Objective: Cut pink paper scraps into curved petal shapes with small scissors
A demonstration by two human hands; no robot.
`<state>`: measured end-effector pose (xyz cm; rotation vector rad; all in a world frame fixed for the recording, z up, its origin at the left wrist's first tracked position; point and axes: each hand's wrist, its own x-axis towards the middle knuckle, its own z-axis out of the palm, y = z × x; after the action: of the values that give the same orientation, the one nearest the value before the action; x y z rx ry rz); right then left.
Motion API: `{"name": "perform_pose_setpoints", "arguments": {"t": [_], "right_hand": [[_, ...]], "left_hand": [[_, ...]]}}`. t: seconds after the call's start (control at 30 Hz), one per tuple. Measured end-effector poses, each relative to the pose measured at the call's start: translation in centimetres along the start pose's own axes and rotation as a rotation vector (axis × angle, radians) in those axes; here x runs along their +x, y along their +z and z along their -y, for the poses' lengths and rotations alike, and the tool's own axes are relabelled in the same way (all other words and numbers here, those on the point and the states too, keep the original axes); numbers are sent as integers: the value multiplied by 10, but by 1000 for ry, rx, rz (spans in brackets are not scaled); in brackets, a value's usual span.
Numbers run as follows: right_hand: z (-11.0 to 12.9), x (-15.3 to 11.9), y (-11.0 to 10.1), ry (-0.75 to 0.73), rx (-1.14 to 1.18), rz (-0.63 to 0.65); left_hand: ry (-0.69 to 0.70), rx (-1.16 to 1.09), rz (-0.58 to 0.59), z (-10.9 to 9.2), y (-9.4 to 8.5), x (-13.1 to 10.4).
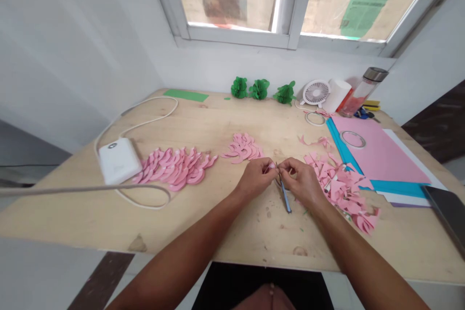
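Note:
My left hand point(259, 177) and my right hand point(298, 179) meet over the middle of the table, fingertips almost touching. The left one pinches a small pink paper piece point(271, 166). Closed fingers on my right hand hide whatever they hold. Between the hands, a slim blue-and-dark tool point(286, 198) points toward me; its kind is unclear, and I cannot tell whether it is held or lying down. Curved pink paper pieces point(243, 147) lie just beyond my left hand. Pink paper scraps point(345, 189) are heaped beside my right hand.
More curved pink pieces point(178, 167) sit left, near a white power bank point(119, 160) with a cable. Green paper shapes point(259, 88), a small fan point(316, 92) and a bottle point(363, 92) stand at the back. Right are paper sheets point(392, 155), a tape roll point(352, 139) and a dark device point(446, 213).

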<state>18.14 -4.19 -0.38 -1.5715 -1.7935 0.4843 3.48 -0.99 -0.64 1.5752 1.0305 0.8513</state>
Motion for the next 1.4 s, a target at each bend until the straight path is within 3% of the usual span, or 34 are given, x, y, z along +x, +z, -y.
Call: {"name": "perform_pose_setpoints", "arguments": {"t": [1.4], "right_hand": [[3, -1, 0, -25, -35, 7]], "left_hand": [[-20, 35, -23, 0, 0, 0]]}}
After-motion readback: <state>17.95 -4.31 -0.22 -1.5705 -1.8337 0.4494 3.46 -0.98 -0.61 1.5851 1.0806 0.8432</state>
